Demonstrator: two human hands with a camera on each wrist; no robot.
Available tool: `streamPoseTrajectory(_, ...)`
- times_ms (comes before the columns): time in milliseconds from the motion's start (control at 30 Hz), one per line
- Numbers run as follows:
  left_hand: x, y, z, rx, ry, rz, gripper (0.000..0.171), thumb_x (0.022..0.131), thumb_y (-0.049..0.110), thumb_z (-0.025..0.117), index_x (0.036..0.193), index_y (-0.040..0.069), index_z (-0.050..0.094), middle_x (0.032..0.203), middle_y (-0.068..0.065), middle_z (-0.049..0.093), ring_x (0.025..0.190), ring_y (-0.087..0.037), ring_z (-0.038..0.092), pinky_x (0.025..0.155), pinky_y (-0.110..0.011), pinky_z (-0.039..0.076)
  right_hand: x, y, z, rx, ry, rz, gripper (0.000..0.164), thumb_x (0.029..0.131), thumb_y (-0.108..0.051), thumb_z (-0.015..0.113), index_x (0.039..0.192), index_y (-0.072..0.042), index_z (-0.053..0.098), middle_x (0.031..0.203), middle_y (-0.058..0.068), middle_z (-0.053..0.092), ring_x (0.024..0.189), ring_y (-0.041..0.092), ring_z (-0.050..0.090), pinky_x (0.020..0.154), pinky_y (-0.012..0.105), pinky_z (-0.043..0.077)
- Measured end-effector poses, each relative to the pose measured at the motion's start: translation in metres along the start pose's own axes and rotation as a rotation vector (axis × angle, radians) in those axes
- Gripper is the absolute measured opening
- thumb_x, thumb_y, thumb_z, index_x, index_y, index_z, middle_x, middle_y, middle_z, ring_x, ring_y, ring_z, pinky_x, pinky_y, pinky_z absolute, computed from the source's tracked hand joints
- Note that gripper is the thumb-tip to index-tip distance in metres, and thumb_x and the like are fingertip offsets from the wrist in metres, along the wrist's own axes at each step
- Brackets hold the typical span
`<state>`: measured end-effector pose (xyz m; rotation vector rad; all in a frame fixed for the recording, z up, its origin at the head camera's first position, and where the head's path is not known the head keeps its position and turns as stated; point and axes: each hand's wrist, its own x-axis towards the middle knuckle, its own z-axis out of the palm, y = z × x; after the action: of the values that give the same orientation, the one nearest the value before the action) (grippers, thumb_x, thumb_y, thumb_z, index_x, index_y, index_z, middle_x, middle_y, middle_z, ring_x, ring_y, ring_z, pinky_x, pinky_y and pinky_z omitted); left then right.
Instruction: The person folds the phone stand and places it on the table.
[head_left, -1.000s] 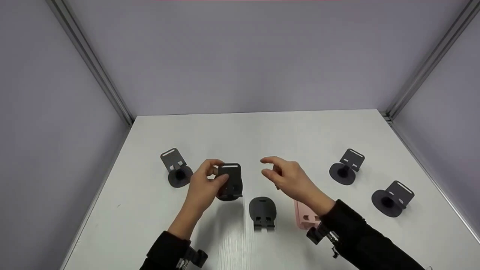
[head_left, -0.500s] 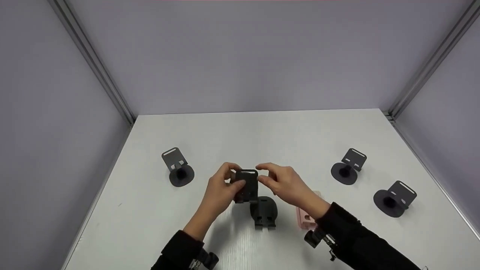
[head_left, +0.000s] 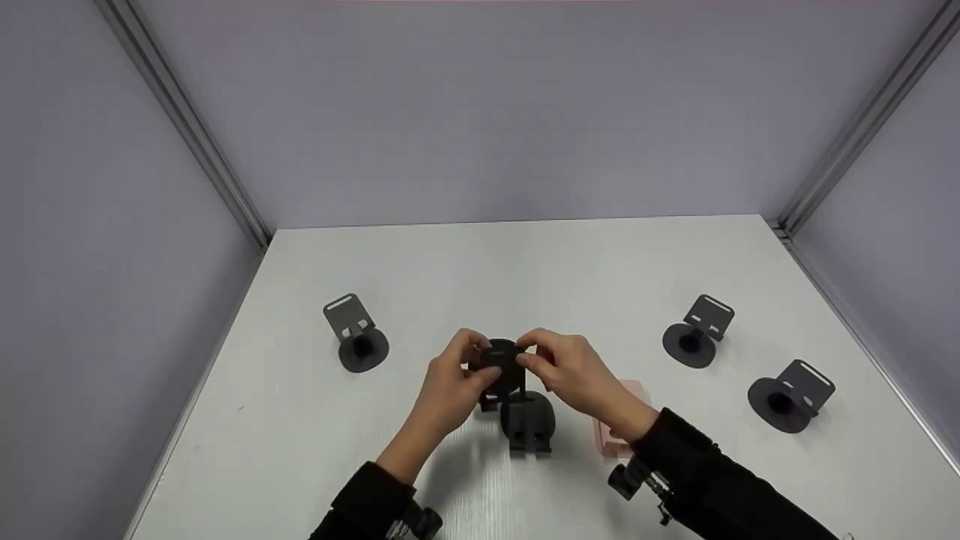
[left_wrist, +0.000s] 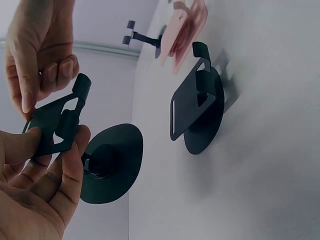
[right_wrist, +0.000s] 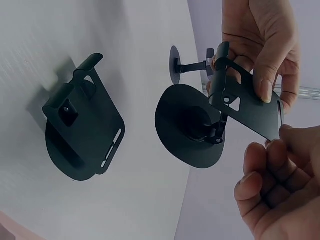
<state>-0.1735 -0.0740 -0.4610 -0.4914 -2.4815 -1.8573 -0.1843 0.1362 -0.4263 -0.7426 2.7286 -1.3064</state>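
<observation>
My left hand [head_left: 450,386] grips a black phone stand [head_left: 504,367] by its slotted plate, thumb on one face and fingers behind. In the left wrist view its round base [left_wrist: 112,167] hangs below the plate [right_wrist: 245,100], on a short hinged arm. At the slotted end of that plate, my right hand [head_left: 566,367] pinches the edge between thumb and fingertip, its other fingers curled. Just beneath the hands, a second black phone stand [head_left: 529,424] lies folded flat on the table. A pink phone stand [head_left: 611,442] lies partly hidden under the right forearm.
Unfolded black phone stands rest farther out: one at the left [head_left: 356,337] and two at the right, the farther [head_left: 696,334] and the nearer [head_left: 791,397]. Grey panels [head_left: 480,112] close off the white table [head_left: 247,450] at the back and sides.
My left hand has carried the phone stand rightward to my right hand and turned it. My right fingertips, apart from it a second ago, now pinch its plate.
</observation>
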Motion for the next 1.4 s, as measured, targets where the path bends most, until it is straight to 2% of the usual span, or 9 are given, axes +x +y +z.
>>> streamPoseTrajectory(267,-0.002,-0.002,0.006,0.054,0.032,0.078,0.024,0.095,0.0,0.07,0.108,0.01,0.052,0.094,-0.007,0.067,0.086,-0.017,0.072,0.071,-0.027,0.059,0.0,0.002,0.002,0.023,0.022,-0.025,0.004,0.1,-0.012,0.066,0.099,-0.009,0.068,0.061,-0.007,0.051,0.052,0.003,0.049,0.049,0.02,0.038)
streamPoseTrajectory(533,-0.005,-0.005,0.01,0.087,0.047,0.152,0.024,0.095,0.002,0.071,0.105,0.01,0.052,0.097,-0.007,0.067,0.091,-0.018,0.073,0.078,-0.026,0.061,-0.001,0.004,0.003,-0.006,0.081,-0.099,0.006,0.097,-0.008,0.069,0.093,-0.009,0.066,0.066,-0.006,0.054,0.057,0.003,0.049,0.053,0.02,0.042)
streamPoseTrajectory(767,-0.006,-0.01,0.006,-0.006,0.034,0.173,0.019,0.1,0.016,0.068,0.11,0.009,0.054,0.099,-0.005,0.063,0.085,-0.019,0.076,0.074,-0.027,0.061,-0.002,0.005,0.002,0.01,0.107,-0.156,0.005,0.096,-0.007,0.07,0.092,-0.009,0.067,0.069,-0.004,0.059,0.057,0.003,0.051,0.053,0.021,0.046)
streamPoseTrajectory(933,-0.005,-0.016,-0.001,0.013,0.158,0.167,0.022,0.105,0.029,0.061,0.116,0.009,0.059,0.099,0.0,0.066,0.071,-0.014,0.072,0.064,-0.028,0.057,-0.003,0.006,0.0,0.009,0.118,-0.187,0.007,0.096,-0.006,0.07,0.091,-0.009,0.067,0.07,-0.007,0.059,0.056,0.003,0.052,0.052,0.023,0.048)
streamPoseTrajectory(1033,-0.002,-0.021,-0.004,0.082,0.238,0.167,0.022,0.105,0.028,0.06,0.119,0.011,0.061,0.099,0.0,0.066,0.077,-0.013,0.069,0.065,-0.028,0.056,-0.004,0.007,0.0,0.016,0.125,-0.203,0.008,0.096,-0.005,0.07,0.091,-0.009,0.067,0.069,-0.007,0.059,0.055,0.003,0.052,0.052,0.024,0.049)
streamPoseTrajectory(1100,0.0,-0.025,-0.005,0.122,0.25,0.168,0.025,0.105,0.026,0.06,0.125,0.011,0.061,0.106,-0.002,0.066,0.089,-0.016,0.068,0.071,-0.029,0.056,-0.004,0.006,0.0,0.028,0.124,-0.204,0.008,0.096,-0.004,0.07,0.09,-0.009,0.067,0.069,-0.007,0.058,0.055,0.003,0.053,0.051,0.024,0.049)
streamPoseTrajectory(1167,0.002,-0.028,-0.006,0.142,0.219,0.162,0.03,0.105,0.023,0.06,0.132,0.01,0.059,0.118,-0.006,0.065,0.104,-0.02,0.065,0.079,-0.033,0.057,-0.004,0.006,0.0,0.036,0.118,-0.206,0.008,0.096,-0.004,0.07,0.091,-0.01,0.068,0.069,-0.007,0.059,0.055,0.003,0.053,0.051,0.024,0.049)
streamPoseTrajectory(1267,0.004,-0.033,-0.006,0.104,0.131,0.134,0.039,0.106,0.019,0.058,0.143,0.007,0.054,0.137,-0.011,0.059,0.124,-0.03,0.059,0.094,-0.041,0.055,-0.005,0.004,0.001,0.045,0.103,-0.207,0.007,0.097,-0.005,0.069,0.092,-0.01,0.068,0.07,-0.007,0.06,0.056,0.004,0.054,0.052,0.024,0.049)
streamPoseTrajectory(1400,0.007,-0.038,-0.006,0.015,0.025,0.062,0.045,0.106,0.016,0.057,0.15,0.007,0.047,0.148,-0.015,0.053,0.136,-0.034,0.053,0.104,-0.044,0.052,-0.006,0.003,0.001,0.045,0.092,-0.224,0.006,0.097,-0.006,0.069,0.092,-0.01,0.068,0.071,-0.006,0.06,0.057,0.005,0.055,0.052,0.024,0.05)
